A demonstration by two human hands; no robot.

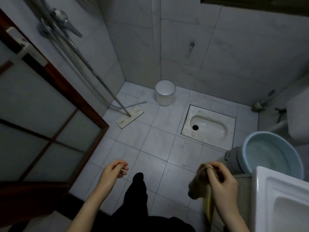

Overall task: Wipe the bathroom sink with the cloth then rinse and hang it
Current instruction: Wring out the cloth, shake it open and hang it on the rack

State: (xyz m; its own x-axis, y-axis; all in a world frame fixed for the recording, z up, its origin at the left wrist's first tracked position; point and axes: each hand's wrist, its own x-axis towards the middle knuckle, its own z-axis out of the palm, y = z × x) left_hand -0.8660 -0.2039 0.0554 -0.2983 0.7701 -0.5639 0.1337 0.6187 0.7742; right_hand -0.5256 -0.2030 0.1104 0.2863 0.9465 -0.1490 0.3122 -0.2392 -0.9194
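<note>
A crumpled brownish cloth (199,186) with a yellow edge hangs from my right hand (222,183), which pinches it by its top, just left of the white sink (274,195) at the bottom right corner. My left hand (112,171) hovers above the tiled floor with its fingers loosely curled and holds nothing. Only the sink's left rim and part of its bowl show; its tap is out of view.
A blue basin (270,154) sits on a grey bucket beside the sink. A squat toilet (207,126) is set in the floor ahead. A white bin (164,92) stands by the far wall, a flat mop (129,117) leans left, and a wooden door (50,128) stands open.
</note>
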